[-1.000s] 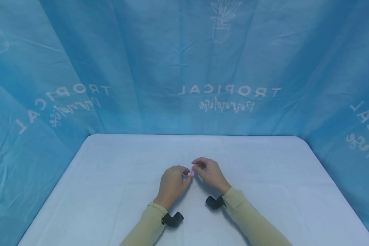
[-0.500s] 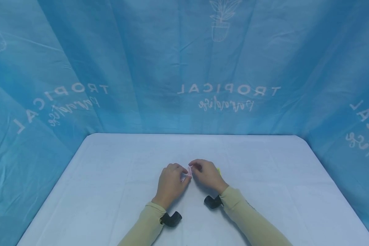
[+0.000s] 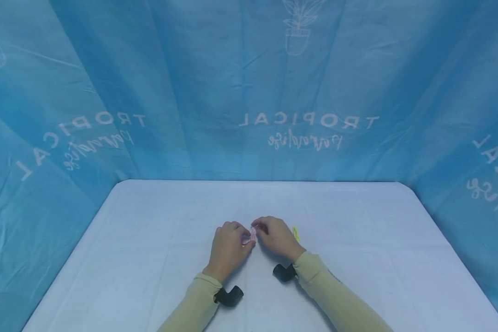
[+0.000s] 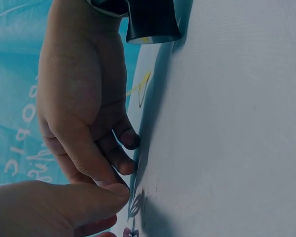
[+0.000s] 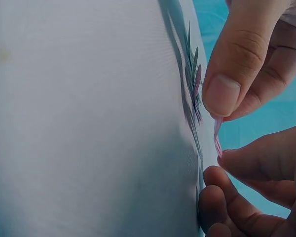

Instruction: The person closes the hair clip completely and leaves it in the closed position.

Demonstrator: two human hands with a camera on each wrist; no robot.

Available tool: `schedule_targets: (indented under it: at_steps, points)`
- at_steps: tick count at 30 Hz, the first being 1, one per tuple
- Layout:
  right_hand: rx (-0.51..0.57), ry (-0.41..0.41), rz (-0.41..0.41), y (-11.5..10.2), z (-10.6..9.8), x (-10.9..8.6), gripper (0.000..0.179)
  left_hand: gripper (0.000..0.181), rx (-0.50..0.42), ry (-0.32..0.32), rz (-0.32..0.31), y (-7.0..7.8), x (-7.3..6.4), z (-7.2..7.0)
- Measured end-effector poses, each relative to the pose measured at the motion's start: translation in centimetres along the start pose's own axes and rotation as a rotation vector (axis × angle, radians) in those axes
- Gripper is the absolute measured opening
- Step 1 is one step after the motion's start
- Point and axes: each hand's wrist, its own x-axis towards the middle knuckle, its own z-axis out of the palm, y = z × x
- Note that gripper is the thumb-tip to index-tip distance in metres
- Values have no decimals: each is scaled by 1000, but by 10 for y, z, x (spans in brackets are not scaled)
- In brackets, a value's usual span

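Observation:
My left hand (image 3: 228,249) and right hand (image 3: 279,237) meet over the middle of the white table. Between their fingertips is a thin pink band (image 3: 253,234), small and narrow. In the right wrist view, the thumb and a finger of the left hand (image 5: 241,64) pinch the upper end of the pink band (image 5: 217,136). Fingers of the right hand (image 5: 266,158) pinch its lower end. Just beyond the right hand, a thin yellow band (image 3: 296,234) lies on the table, loop-shaped in the left wrist view.
The white-covered table (image 3: 170,221) has blue curtains (image 3: 216,92) with mirrored lettering at its back and sides. A black curved camera mount (image 3: 229,296) sits at the left wrist, another black mount (image 3: 284,273) at the right.
Both hands have shifted slightly left with the pink band between them. The yellow band, hidden a second ago, now shows beside the right hand.

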Motion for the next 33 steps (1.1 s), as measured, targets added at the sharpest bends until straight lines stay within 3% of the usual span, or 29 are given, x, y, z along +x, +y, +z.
schedule_targets:
  at_steps: [18,33]
  points:
    - [-73,-69,17,-5,-1,0,21,18,-17,-35,-10,-3,-2,3]
    - [-74,-83,22,-2,1,1,21,18,-43,-43,-19,-2,-3,3]
